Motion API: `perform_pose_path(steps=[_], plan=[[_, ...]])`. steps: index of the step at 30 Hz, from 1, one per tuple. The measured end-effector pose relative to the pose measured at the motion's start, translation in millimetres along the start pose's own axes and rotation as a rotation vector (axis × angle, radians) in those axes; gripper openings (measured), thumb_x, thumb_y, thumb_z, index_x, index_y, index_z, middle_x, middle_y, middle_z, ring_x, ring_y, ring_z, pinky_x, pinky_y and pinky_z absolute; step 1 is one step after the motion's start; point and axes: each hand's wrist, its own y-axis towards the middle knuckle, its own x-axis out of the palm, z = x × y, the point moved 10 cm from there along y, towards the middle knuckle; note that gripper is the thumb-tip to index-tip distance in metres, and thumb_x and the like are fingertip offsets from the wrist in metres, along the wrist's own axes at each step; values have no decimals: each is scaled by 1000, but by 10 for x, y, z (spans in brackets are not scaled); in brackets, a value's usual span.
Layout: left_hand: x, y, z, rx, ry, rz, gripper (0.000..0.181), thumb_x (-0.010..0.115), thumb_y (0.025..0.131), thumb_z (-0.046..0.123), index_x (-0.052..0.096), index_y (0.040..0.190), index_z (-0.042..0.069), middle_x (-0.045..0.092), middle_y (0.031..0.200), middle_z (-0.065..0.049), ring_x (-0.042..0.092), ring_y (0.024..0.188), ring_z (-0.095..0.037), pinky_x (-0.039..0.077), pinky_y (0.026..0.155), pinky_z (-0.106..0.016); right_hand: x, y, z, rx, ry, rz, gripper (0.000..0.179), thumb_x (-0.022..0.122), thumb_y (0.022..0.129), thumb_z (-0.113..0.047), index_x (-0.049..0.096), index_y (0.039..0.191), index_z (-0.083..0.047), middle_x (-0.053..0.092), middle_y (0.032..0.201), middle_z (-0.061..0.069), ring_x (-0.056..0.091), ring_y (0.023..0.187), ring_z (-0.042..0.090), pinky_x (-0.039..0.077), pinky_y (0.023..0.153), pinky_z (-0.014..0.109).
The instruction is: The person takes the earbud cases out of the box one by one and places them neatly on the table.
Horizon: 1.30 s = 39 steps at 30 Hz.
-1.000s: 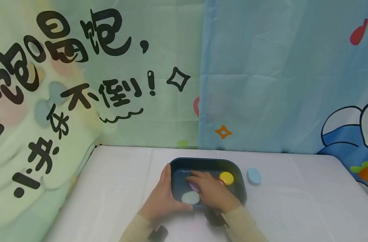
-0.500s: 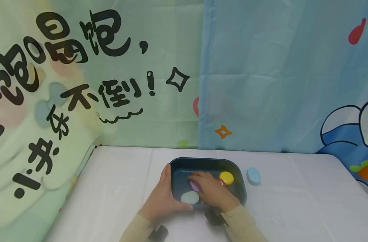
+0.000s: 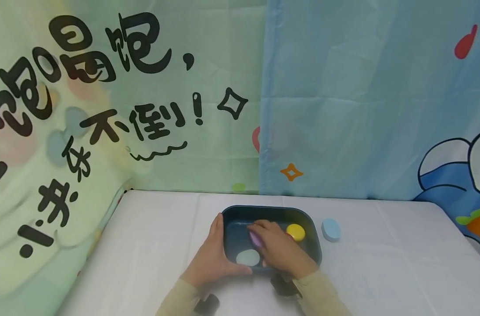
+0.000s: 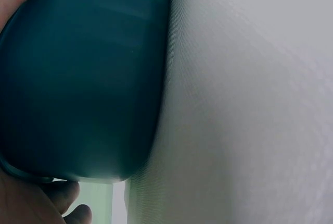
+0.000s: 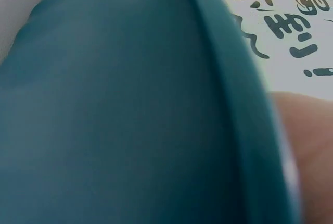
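Observation:
A dark blue rectangular tray (image 3: pixel 234 221) with rounded corners stands on the white table. My left hand (image 3: pixel 212 259) grips its near left corner, thumb along the front and fingers up the left side. In the left wrist view those fingers (image 4: pixel 65 195) curl at the edge of the tray's outer wall (image 4: pixel 88 88). Inside the tray, my right hand (image 3: pixel 277 248) holds a purple rounded piece (image 3: pixel 256 239) under its bent fingers. A pale oval piece (image 3: pixel 248 257) lies at the near left, and a yellow round piece (image 3: pixel 295 232) lies right of the hand.
A light blue oval piece (image 3: pixel 331 230) lies on the white tablecloth (image 3: pixel 382 259), just right of the tray. Behind the table hang a green cloth with black lettering (image 3: pixel 153 123) and a blue printed cloth (image 3: pixel 362 109).
My right hand has shifted slightly right and turned, with the purple piece moving along. A red piece seen beside the yellow one is now hidden behind the hand. My left hand stays put.

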Motion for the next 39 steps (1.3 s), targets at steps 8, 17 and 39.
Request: perform_pose_path(steps=[8, 17, 39], plan=[[-7, -10, 25, 10, 2, 10, 150, 90, 58, 64, 1, 159, -2, 6, 166, -22, 23, 149, -35, 35, 113, -48, -119, -69, -2, -62, 28, 82, 44, 68, 94, -5, 61, 137, -10, 53, 141, 16, 50, 129, 36, 45, 105, 52], [6, -3, 1, 11, 2, 13, 151, 90, 57, 64, 1, 160, -2, 6, 167, -21, 25, 149, -34, 36, 112, -49, -242, -139, 27, -95, 40, 156, 50, 69, 88, -1, 61, 137, -8, 53, 141, 18, 50, 127, 39, 45, 103, 55], [20, 16, -44, 31, -13, 30, 153, 89, 56, 68, 1, 160, -1, 8, 167, -19, 25, 149, -33, 37, 112, -50, -645, -356, 133, -124, -9, 307, 57, 74, 82, 6, 61, 136, -4, 55, 135, 22, 52, 120, 44, 46, 99, 59]])
